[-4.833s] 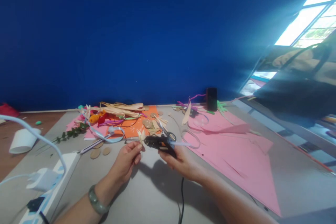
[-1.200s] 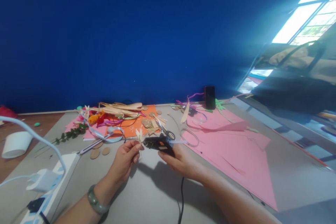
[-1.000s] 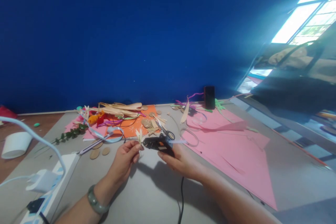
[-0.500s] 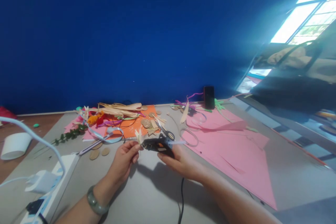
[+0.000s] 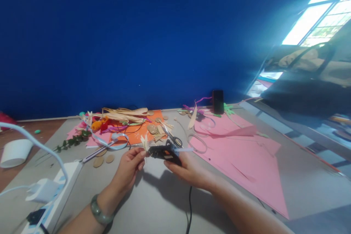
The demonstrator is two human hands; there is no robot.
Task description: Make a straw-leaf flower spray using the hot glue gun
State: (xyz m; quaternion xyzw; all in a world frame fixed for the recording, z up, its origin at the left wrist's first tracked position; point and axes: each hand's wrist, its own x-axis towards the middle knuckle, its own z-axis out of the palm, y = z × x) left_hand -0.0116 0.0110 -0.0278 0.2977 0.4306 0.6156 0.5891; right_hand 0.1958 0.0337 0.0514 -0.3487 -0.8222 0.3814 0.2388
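Between thumb and fingers, my left hand [image 5: 131, 164] pinches a small pale flower-like piece [image 5: 144, 142] with pointed petals, perhaps dried husk. My right hand [image 5: 188, 170] is wrapped round a black glue gun [image 5: 166, 153]; a translucent glue stick [image 5: 184, 150] juts from its back. The gun's nozzle is at the flower piece, close to my left fingertips; whether it touches cannot be made out. Just beyond the gun lie scissors [image 5: 174, 139] with dark handles. A black cord [image 5: 190, 204] runs from the gun toward the near edge.
Pink paper sheets [image 5: 246, 164] cover the right side. Husk strips [image 5: 126, 114] lie partly on orange paper [image 5: 134, 133]. At left are a power strip [image 5: 61, 190], a white cup [image 5: 16, 153], wooden discs [image 5: 98, 161] and a cutter [image 5: 94, 153]. A phone [image 5: 218, 101] leans against the blue partition [image 5: 153, 44].
Hardly anything differs. Both hands keep their grips, and the glue gun's nozzle stays by the flower piece.
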